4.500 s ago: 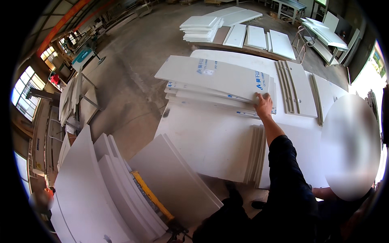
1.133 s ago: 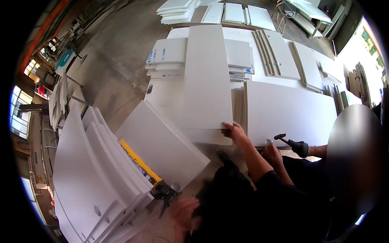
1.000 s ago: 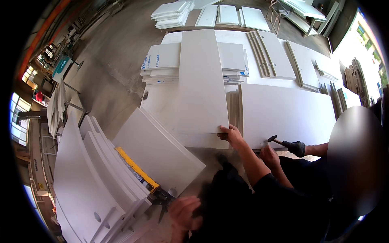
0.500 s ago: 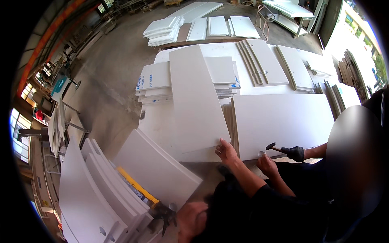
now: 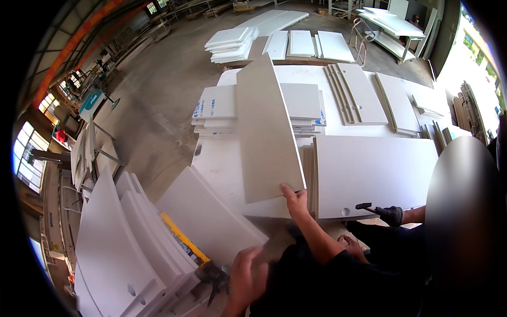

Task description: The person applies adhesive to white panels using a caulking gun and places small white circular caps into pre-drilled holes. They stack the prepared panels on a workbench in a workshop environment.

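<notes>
My right hand (image 5: 296, 202) grips the near end of a long white panel (image 5: 266, 137), thumb on top. The panel is tilted, its right long edge raised, and its far part stands before a stack of smaller white boards (image 5: 216, 102). Low in the picture, my left hand (image 5: 249, 277) is off the panel; motion blur smears its fingers. Close to it lies a caulking gun (image 5: 185, 240) with a yellow frame and dark handle, beside upright white panels (image 5: 113, 238). At right, a co-worker's gloved hand (image 5: 391, 215) holds a hammer (image 5: 365, 206) over a large white panel (image 5: 369, 169) with a round hole.
Grooved boards (image 5: 356, 95) and more panels (image 5: 396, 103) lie on the white work surface (image 5: 219, 169). Farther back is a low pile of white boards (image 5: 231, 42). A wheeled cart (image 5: 393, 31) stands at the far right. The co-worker's bare hand (image 5: 353, 245) is near my right forearm.
The long panel has tipped, its right edge now higher. My left hand has risen slightly. The co-worker's bare hand has drawn back from the round hole. The view has shifted.
</notes>
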The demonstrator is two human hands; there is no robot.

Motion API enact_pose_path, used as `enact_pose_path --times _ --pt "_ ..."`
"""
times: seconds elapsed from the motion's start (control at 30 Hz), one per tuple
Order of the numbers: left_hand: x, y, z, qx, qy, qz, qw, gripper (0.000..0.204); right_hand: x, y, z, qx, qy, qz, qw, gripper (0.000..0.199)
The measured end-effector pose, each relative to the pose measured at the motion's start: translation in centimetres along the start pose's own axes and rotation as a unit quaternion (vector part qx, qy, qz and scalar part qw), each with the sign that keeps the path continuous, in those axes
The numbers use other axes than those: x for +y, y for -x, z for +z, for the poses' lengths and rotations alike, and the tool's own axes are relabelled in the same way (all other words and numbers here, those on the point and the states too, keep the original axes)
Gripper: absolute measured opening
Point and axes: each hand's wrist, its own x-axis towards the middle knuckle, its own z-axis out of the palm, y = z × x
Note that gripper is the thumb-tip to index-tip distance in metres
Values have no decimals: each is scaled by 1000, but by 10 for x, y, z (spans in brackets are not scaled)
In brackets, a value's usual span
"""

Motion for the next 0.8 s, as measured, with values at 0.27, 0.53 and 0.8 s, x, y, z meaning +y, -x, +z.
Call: enact_pose_path --times 0.27,0.53,0.8 --pt "-45 -132 40 89 158 -179 967 72 -144 63 83 -129 278 -143 941 62" --pt "-95 -200 32 105 -31 -207 972 61 -114 56 105 -163 475 -293 814 71" --pt "-154 -173 22 131 66 -265 953 40 -113 18 59 -187 367 -233 881 58"
